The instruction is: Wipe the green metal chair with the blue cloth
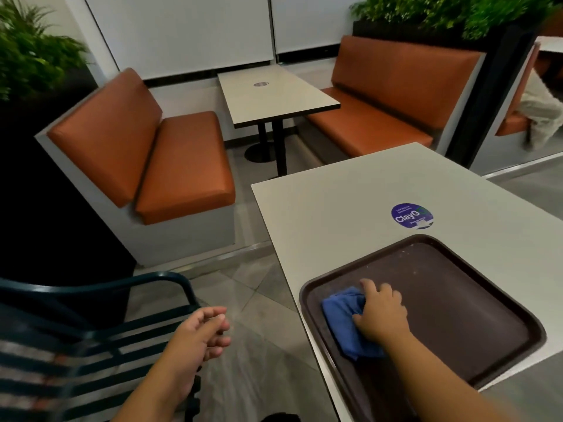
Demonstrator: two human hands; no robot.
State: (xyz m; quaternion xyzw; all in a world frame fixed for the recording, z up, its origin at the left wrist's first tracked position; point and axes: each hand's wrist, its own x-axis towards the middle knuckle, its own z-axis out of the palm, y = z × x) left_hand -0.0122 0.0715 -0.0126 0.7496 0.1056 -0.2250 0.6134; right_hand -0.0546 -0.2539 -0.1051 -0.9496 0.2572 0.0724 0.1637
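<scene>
A dark green metal chair [100,333] with slatted seat and a curved armrest stands at the lower left. A crumpled blue cloth [344,321] lies on a brown tray [475,315] on the near white table. My right hand [380,315] rests on the cloth with its fingers curled over the cloth's right side. My left hand [201,333] hovers just right of the chair's seat edge, fingers loosely apart, holding nothing.
The white table [335,214] carries a round blue sticker [412,215]. Beyond it are two orange booth benches [170,153] [393,95] around a smaller table [274,92]. Planters stand at left and top right. Grey tiled floor [256,300] lies between chair and table.
</scene>
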